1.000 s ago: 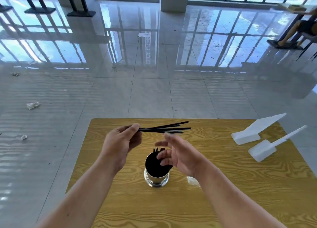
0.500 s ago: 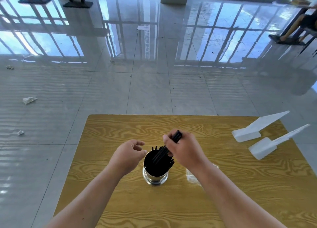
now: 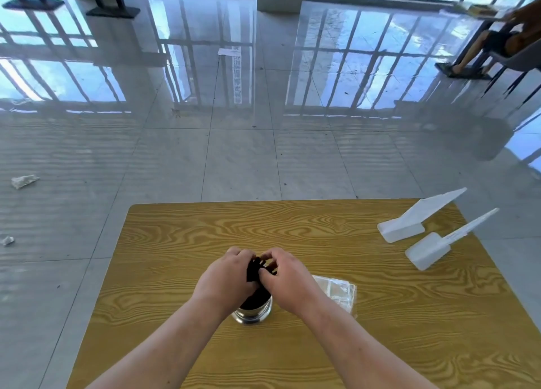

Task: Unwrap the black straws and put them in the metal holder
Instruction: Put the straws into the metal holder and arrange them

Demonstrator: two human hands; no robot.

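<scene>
A shiny metal holder point(image 3: 253, 314) stands on the wooden table point(image 3: 292, 227), near its middle. Black straws point(image 3: 254, 271) stick up out of it in a bunch. My left hand point(image 3: 225, 277) and my right hand point(image 3: 288, 280) are cupped round the straw bunch from either side, fingers curled over the straw tops. The hands hide most of the holder and the straws; only its lower rim shows. A crumpled clear wrapper point(image 3: 336, 292) lies on the table just right of the holder.
Two white plastic pieces point(image 3: 409, 224) point(image 3: 430, 249) lie at the table's far right corner. Scraps of paper point(image 3: 23, 181) lie on the tiled floor to the left. A seated person point(image 3: 497, 37) is far off at the top right.
The loose straws passed from my left hand to my right and went down into the holder. Both hands have now closed round the bunch above the holder.
</scene>
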